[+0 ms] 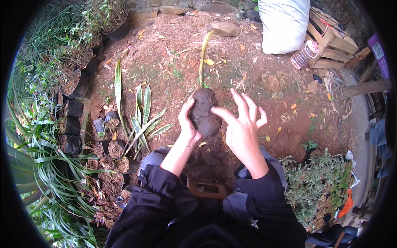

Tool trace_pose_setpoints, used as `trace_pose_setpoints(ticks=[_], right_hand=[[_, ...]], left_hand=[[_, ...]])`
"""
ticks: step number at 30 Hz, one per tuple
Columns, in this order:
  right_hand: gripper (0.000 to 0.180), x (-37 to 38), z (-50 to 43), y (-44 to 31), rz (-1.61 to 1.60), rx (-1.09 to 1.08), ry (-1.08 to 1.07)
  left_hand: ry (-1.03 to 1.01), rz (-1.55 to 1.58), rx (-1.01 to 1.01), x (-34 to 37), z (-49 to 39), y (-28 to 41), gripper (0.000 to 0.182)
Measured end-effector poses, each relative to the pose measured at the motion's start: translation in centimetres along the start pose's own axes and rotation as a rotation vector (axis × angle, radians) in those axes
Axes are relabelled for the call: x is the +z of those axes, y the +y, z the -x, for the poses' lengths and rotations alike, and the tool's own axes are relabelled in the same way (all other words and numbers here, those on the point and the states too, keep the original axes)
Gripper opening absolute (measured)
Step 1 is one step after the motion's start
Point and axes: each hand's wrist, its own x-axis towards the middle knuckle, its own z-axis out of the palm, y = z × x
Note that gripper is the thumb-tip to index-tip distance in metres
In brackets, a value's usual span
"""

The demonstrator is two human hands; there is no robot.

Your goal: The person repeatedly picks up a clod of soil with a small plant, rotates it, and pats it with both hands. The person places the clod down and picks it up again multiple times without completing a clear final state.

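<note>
My left hand (188,121) cups the left side of a dark, moist clod of soil (204,111). From the clod's far end rises a long yellow-green leaf (202,59) that bends over at its tip. My right hand (243,124) is at the clod's right side, its index finger or thumb at the surface and the other fingers spread; whether that digit presses on the soil cannot be told. Loose dark soil (204,158) lies below, between my knees. Snake plants (144,124) stand to the left of my left hand.
Black planting bags (73,125) and leafy plants (55,173) line the left. A white sack (283,28), a pink-lidded bottle (304,54) and a wooden crate (336,46) stand at the far right. Small-leaved plants (313,186) grow at the near right. A stone (225,28) lies ahead.
</note>
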Motion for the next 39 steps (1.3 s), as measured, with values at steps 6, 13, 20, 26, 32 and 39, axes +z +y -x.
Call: trace_pose_setpoints(ticks=[6,13,20,26,32,39], right_hand=[[0.062,0.8,0.3,-0.5,0.047,-0.003,-0.023],[0.062,1.3,0.4,-0.4,0.022,-0.017,-0.038],[0.062,1.9,0.4,0.1,0.022,0.017,0.008],[0.066,2.6,1.2,-1.7,0.129,-0.011,0.03],[0.07,3.6,1.2,-2.1,0.104,-0.004,0.003],[0.066,2.5,0.2,-2.1,0.094,-0.016,-0.057]], left_hand=[[0.026,0.127,0.035,-1.7,-1.7,-0.8,0.043],[0.022,-0.003,0.05,-2.1,-1.7,-0.6,0.05],[0.06,-0.161,0.235,-0.8,-1.2,-0.5,0.061],[0.162,-0.379,0.449,-0.6,-1.8,-0.5,0.069],[0.192,-0.412,0.514,-0.3,-1.5,0.0,0.07],[0.207,-0.356,0.445,-0.5,-1.4,0.1,0.068]])
